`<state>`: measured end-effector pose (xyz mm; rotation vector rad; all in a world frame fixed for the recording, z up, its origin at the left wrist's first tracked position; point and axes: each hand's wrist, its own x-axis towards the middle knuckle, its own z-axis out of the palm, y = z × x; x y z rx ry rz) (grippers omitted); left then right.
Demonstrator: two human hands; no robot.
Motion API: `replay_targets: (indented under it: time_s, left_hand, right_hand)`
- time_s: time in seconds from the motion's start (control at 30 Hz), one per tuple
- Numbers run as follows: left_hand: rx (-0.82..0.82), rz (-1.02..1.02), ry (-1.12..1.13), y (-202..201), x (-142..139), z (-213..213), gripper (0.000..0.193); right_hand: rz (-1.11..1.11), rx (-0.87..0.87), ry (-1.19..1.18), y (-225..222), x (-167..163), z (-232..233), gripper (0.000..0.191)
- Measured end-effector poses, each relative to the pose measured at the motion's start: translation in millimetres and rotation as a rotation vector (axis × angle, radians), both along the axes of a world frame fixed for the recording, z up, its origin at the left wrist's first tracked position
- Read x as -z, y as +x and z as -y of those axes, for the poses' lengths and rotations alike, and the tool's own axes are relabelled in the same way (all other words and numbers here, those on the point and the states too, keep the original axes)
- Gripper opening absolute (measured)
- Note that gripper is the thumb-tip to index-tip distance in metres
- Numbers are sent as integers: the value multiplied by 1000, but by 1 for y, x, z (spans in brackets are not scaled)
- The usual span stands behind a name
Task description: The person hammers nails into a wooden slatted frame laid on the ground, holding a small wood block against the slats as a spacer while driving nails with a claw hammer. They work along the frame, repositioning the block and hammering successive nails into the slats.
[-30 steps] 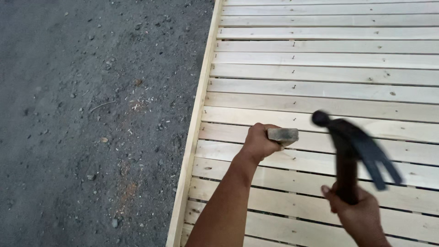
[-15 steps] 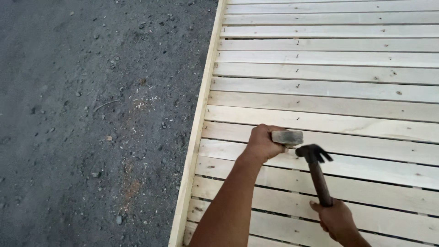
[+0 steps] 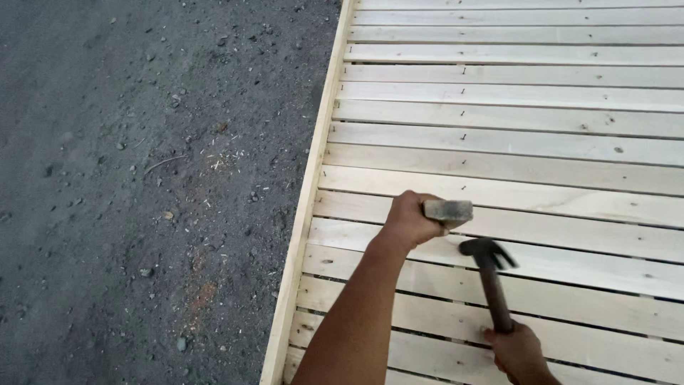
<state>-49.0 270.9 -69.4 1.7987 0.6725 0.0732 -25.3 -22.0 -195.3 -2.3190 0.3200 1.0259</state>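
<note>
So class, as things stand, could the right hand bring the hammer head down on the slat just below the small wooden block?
Probably yes. The right hand holds the hammer low over that slat; the left hand grips the block just above, leaving the way free.

An outdoor carpentry worksite. Pale wooden slats [image 3: 513,150] stretch beyond the left hand [image 3: 410,219]. Gritty dark ground [image 3: 142,178] lies to its left.
</note>
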Motion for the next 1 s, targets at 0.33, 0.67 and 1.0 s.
replay_targets:
  time_s: [0.33,0.67,1.0]
  left_hand:
    - [-32,-50,-8,0,-2,-1,40]
    - [-18,-124,0,-2,-12,0,44]
    - [-31,49,-34,-3,2,3,39]
  right_hand:
    - [384,-67,217,13,-50,-7,37]
    - [-168,-107,-128,5,3,0,41]
    - [331,-125,201,4,2,10,43]
